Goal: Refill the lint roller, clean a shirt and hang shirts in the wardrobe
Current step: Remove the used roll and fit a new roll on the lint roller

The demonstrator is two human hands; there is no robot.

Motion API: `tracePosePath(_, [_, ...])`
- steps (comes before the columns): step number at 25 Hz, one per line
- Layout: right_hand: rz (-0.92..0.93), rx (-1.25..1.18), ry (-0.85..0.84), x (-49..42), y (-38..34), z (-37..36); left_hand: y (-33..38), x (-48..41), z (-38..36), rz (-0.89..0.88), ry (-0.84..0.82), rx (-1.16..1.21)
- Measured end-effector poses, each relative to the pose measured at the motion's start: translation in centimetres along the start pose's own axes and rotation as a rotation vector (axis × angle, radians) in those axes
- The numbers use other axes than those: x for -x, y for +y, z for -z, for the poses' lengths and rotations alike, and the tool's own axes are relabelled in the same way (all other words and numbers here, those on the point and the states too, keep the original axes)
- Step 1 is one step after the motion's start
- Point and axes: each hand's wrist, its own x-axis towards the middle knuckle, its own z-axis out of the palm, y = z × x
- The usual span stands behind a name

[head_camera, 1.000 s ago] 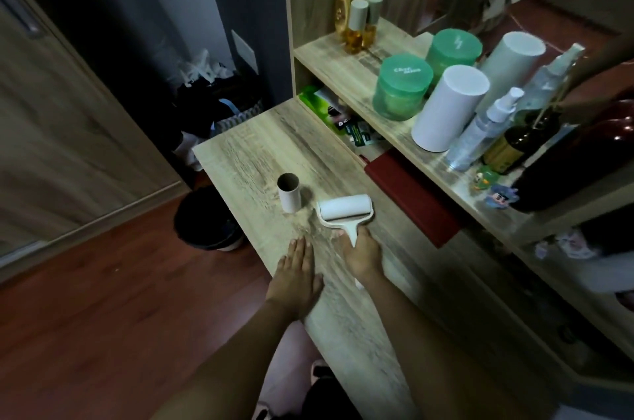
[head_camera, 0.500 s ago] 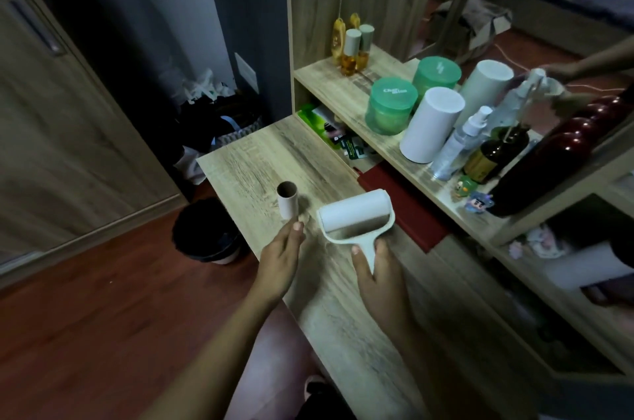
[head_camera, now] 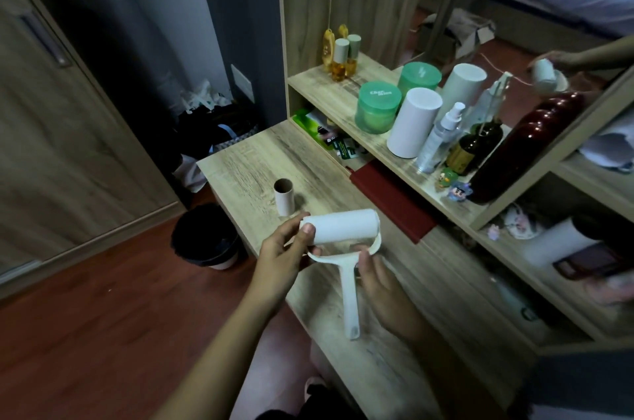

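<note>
Lint roller (head_camera: 343,237) ×1, gripped by left hand (head_camera: 279,256) and right hand (head_camera: 379,277) | empty core (head_camera: 284,196) ×1 upright

Matt wood-grain table (head_camera: 260,162), white plastic lint roller (head_camera: 350,282).

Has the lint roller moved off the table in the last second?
Yes. The lint roller has been lifted off the table, away from the upright cardboard tube.

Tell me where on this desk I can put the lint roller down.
Bare desktop lies behind the empty cardboard tube, out to the far corner, and between the tube and the red notebook. The near end beside your right hand is free too. The shelf with jars and bottles is crowded.
</note>
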Motion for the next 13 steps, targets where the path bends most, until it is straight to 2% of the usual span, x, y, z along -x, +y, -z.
tracePosePath(2, [-0.013, -0.066, 0.041, -0.2, -0.7, 1.4, -0.1, 0.5, 0.0, 0.033, -0.042, -0.024])
tracePosePath(6, [0.121, -0.071, 0.192, -0.4, -1.8, 2.2, -0.7, 1.6, -0.5, 0.077, -0.131, -0.064])
tracePosePath(10, [0.152, -0.068, 0.341, -0.7, -0.9, 1.6, -1.6, 2.3, -1.6, 0.055, -0.017, -0.097])
tracePosePath(13, [0.085, -0.174, 0.399, -0.7, -0.8, 1.4, -2.3, 3.1, -2.3, -0.017, 0.074, -0.270])
